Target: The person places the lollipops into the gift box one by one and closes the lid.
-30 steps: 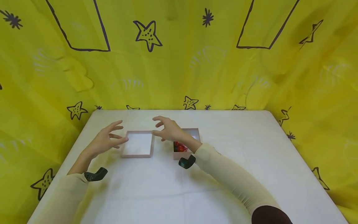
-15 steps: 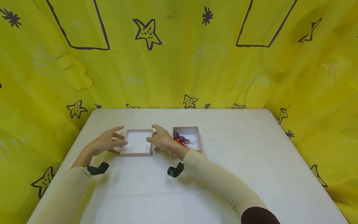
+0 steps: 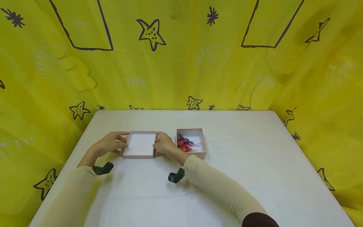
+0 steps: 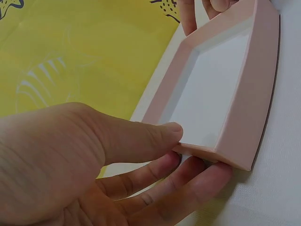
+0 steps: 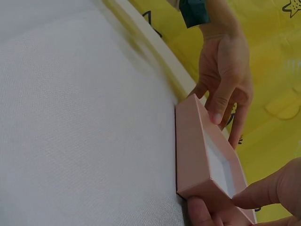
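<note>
A shallow pink box lid (image 3: 139, 156), white inside, lies open side up on the table. My left hand (image 3: 109, 145) grips its left wall; in the left wrist view the thumb is at the rim and the fingers (image 4: 197, 188) lie along the outside. At the opposite wall my right hand (image 3: 165, 143) pinches the lid, thumb at the rim and fingers against the outside in the right wrist view. Right of that hand stands a deeper pink box (image 3: 200, 155), holding several lollipops (image 3: 184, 144) in red and purple wrappers, their sticks pointing right.
A white cloth covers the table (image 3: 255, 176). Behind and at both sides hangs a yellow curtain (image 3: 175, 69) with starfish drawings. Dark wrist-camera mounts (image 3: 176, 176) stick out under both wrists.
Both hands have come down and closed on the lid from either side. The right hand moved left and down, away from over the lollipop box, which now shows fully.
</note>
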Demonstrator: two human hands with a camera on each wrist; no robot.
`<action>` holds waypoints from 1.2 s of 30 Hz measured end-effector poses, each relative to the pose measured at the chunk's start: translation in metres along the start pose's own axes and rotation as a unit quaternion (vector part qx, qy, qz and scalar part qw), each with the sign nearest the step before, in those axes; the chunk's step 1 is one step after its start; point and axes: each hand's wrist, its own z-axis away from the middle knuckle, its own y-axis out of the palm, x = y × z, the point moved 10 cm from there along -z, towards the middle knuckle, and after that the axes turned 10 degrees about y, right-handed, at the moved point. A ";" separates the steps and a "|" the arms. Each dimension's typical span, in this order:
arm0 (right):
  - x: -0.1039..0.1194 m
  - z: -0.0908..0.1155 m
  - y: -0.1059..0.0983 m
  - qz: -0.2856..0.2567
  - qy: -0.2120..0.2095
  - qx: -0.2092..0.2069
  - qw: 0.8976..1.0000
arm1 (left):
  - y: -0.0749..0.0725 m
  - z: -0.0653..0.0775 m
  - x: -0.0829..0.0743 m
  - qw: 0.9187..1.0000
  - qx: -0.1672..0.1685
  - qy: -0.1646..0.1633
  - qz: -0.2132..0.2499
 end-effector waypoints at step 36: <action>0.048 0.021 -0.047 -0.020 -0.118 -0.090 0.989 | -0.022 0.009 -0.072 0.982 -0.138 0.116 0.051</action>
